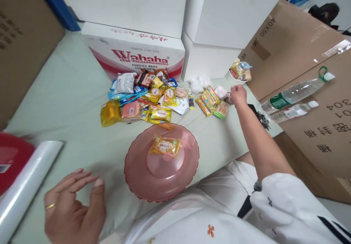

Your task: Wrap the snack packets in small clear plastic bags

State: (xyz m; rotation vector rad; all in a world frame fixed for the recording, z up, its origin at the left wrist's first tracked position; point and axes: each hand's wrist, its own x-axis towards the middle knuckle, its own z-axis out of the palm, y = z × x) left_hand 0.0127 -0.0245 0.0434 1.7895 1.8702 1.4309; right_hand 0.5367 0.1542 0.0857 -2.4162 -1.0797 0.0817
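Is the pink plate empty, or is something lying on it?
Not empty. One yellow snack packet lies on the pink plate, just above its centre; the rest of the plate is bare.

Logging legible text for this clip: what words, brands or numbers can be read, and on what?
"Wahaha": white-and-red carton.
"PURIFIED WATER": same carton, below the brand.
"40X50": brown cardboard box, upside down.
Snack wrappers, bottle labels, nearer box's print: too small or blurred to read.

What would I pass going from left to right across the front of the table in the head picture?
Plastic film roll → left hand → pink plate → right hand → two water bottles.
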